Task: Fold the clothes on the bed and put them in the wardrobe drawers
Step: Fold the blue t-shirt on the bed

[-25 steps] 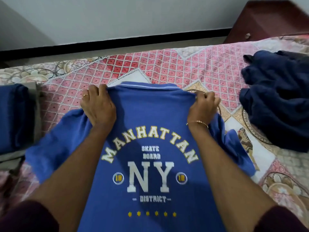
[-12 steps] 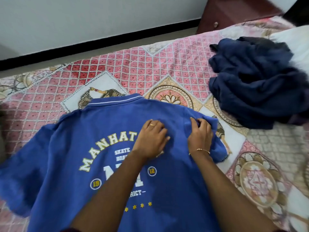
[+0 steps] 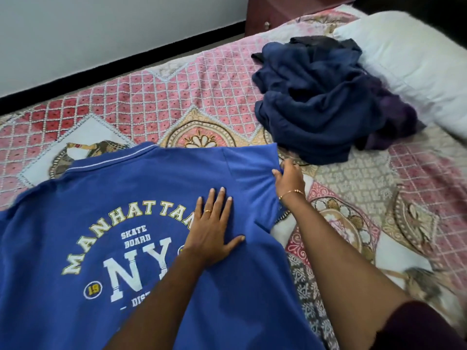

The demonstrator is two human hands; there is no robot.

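A blue polo shirt (image 3: 106, 198) printed "MANHATTAN NY" lies spread flat on the patterned bedspread (image 3: 177, 97), print side up. My left hand (image 3: 214, 231) presses flat on the shirt near its right shoulder, fingers straight. My right hand (image 3: 289, 179) pinches the hem of the shirt's right sleeve, which is stretched out toward the right. A crumpled pile of dark navy clothes (image 3: 321, 104) sits on the bed beyond my right hand, apart from the shirt.
A white pillow (image 3: 409, 61) lies at the bed's far right, touching the navy pile. A dark red wooden cabinet (image 3: 273, 13) stands beyond the bed against the white wall. A strip of floor runs along the bed's far edge.
My left hand flattened out on the shirt. My right hand slid right to the sleeve's hem and pulled the sleeve outward. The view swung right, bringing the pillow into sight.
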